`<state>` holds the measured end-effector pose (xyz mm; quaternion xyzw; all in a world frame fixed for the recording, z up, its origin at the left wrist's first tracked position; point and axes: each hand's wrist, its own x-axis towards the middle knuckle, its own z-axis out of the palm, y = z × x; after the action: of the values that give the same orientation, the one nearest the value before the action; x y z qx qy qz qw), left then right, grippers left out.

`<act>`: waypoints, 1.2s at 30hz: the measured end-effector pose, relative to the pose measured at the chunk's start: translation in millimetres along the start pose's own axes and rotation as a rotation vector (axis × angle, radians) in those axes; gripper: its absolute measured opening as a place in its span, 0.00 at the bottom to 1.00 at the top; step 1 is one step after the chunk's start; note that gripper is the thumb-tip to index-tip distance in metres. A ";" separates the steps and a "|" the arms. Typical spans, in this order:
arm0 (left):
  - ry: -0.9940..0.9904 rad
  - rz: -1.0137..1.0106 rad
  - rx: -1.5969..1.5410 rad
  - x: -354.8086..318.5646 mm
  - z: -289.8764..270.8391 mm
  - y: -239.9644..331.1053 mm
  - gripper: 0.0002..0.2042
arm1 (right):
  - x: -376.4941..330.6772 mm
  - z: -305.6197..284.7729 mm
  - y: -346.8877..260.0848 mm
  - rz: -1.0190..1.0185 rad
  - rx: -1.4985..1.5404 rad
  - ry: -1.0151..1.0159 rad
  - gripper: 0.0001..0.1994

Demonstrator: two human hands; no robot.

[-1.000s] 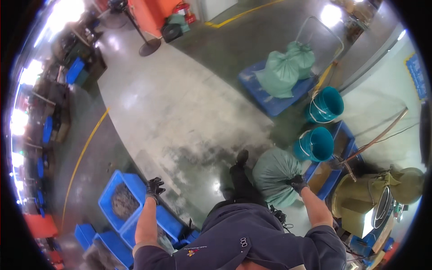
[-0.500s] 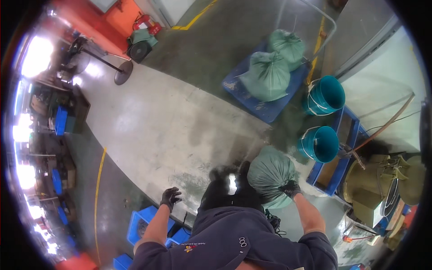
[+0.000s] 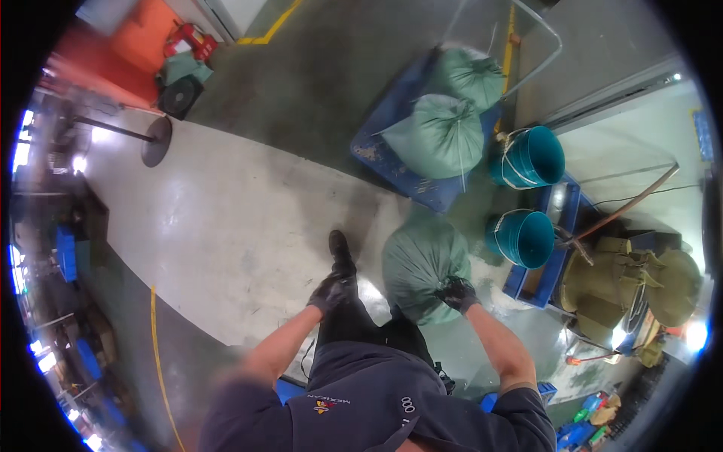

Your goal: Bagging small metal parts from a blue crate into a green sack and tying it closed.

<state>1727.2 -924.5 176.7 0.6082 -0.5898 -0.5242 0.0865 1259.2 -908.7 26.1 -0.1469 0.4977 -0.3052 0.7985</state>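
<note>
My right hand (image 3: pixel 456 294), in a dark glove, is closed around the gathered neck of a full green woven sack (image 3: pixel 423 260). The sack hangs or rests beside my right leg, just short of the blue platform cart (image 3: pixel 367 152); whether its bottom touches the floor I cannot tell. Over my left leg is my left hand (image 3: pixel 328 293), gloved too, with its dark fingers lost against the black trousers. Nothing shows in it. Two more tied green sacks, a nearer one (image 3: pixel 444 139) and a farther one (image 3: pixel 468 77), stand on the cart.
Two teal buckets, one far (image 3: pixel 546 156) and one near (image 3: pixel 531 239), stand at the right by a blue crate-like frame (image 3: pixel 521 285). Beyond them are olive canvas items (image 3: pixel 602 290). A round-based stand (image 3: pixel 157 142) is at the far left. The cart has a metal handle (image 3: pixel 548 64).
The green sack in my right hand has moved forward and left, closer to the cart. My left hand has swung in from the side to my leg, and one foot has stepped forward.
</note>
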 end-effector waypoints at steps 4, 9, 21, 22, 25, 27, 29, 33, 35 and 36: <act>0.038 0.236 -0.216 45.3 -24.6 72.7 0.16 | 56.4 60.1 -7.5 -0.098 -0.248 0.049 0.19; 0.215 0.576 0.713 86.8 -46.4 50.8 0.18 | 107.5 149.4 -77.5 -0.179 -0.392 -0.070 0.16; 0.688 -0.282 -1.391 80.0 -130.3 20.4 0.33 | 139.3 384.1 -292.6 -0.413 -0.386 -0.478 0.17; 0.688 -0.372 -1.455 84.9 -139.0 30.9 0.28 | 117.0 416.8 -333.6 -0.140 -0.158 -0.387 0.18; 0.166 0.044 -2.097 128.0 -170.4 91.2 0.29 | 65.8 468.0 -439.8 0.121 0.158 -0.415 0.19; 0.164 0.103 -2.052 160.9 -164.1 119.1 0.30 | 46.5 469.8 -507.0 0.630 0.820 -0.430 0.18; 0.065 0.383 -1.910 182.7 -163.4 162.7 0.28 | 13.3 473.2 -558.9 1.138 1.382 -0.297 0.18; 0.084 0.785 -0.737 229.6 -190.5 305.7 0.26 | -78.1 509.2 -646.2 1.539 3.472 0.359 0.15; 0.072 0.771 -0.771 258.7 -178.2 304.1 0.26 | -107.9 507.8 -656.8 1.900 3.224 0.290 0.16; 0.056 0.758 -0.808 284.7 -176.9 308.9 0.25 | -115.8 502.2 -657.7 2.204 2.944 0.216 0.18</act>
<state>1594.5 -1334.6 324.8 0.2856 -0.5168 -0.6248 0.5109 1442.3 -1376.9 693.5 -0.9582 0.2386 -0.1505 -0.0470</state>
